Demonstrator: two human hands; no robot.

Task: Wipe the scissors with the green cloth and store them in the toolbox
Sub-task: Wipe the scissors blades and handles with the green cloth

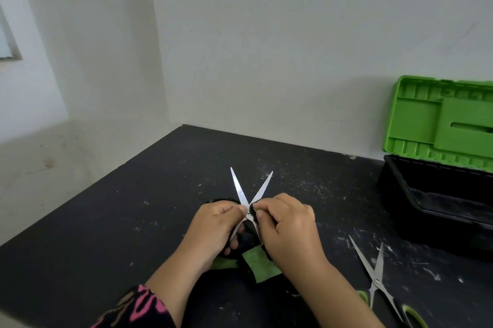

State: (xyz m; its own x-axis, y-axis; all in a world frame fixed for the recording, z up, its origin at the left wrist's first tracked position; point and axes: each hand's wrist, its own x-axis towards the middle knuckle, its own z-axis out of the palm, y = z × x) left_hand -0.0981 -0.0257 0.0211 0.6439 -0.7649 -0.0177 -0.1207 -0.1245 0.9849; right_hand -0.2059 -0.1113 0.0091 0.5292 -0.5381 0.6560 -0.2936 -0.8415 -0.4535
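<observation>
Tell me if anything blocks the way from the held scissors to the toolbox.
Nothing visible does. The toolbox stands open to the right of the held scissors, with bare table between. A second pair of scissors lies flat nearer the person, off that line.

Scissors (240,190) handles hidden (green cloth (262,263) partly); toolbox (416,221) cropped right.

Toolbox (440,210) at right rear, lid (437,119) upright, mouth open from above. Second scissors (376,281) lie blades apart on the table (120,221) between centre and toolbox. Centre: held scissors (241,194), blades spread, green cloth (262,265) beneath. Left side unobstructed up to wall (266,61).
</observation>
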